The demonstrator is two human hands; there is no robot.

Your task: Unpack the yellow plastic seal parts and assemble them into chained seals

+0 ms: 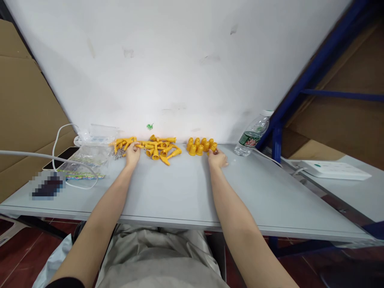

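On the left, a loose pile of yellow plastic parts [155, 153] with ribbed stems and flared, funnel-like ends lies at the back of the table. My left hand [132, 155] is at the pile's left part, fingers closed in a pinch on a yellow stemmed part [139, 146]. Small metal bits [119, 154], perhaps screws or chains, lie beside it. Further right, several yellow cup-shaped pieces [192, 149] stand upside down in a tight group. My right hand [217, 159] has its fingers closed around the front right cup-shaped piece, which they partly cover.
A plastic bottle [252, 136] leans at the back right, near a blue metal frame [277, 132]. A white power strip [336, 170] lies beyond. Clear plastic bags [93, 158], a white cable [54, 154] and a tablet-like device [67, 154] occupy the left. A white board [186, 72] rises behind.
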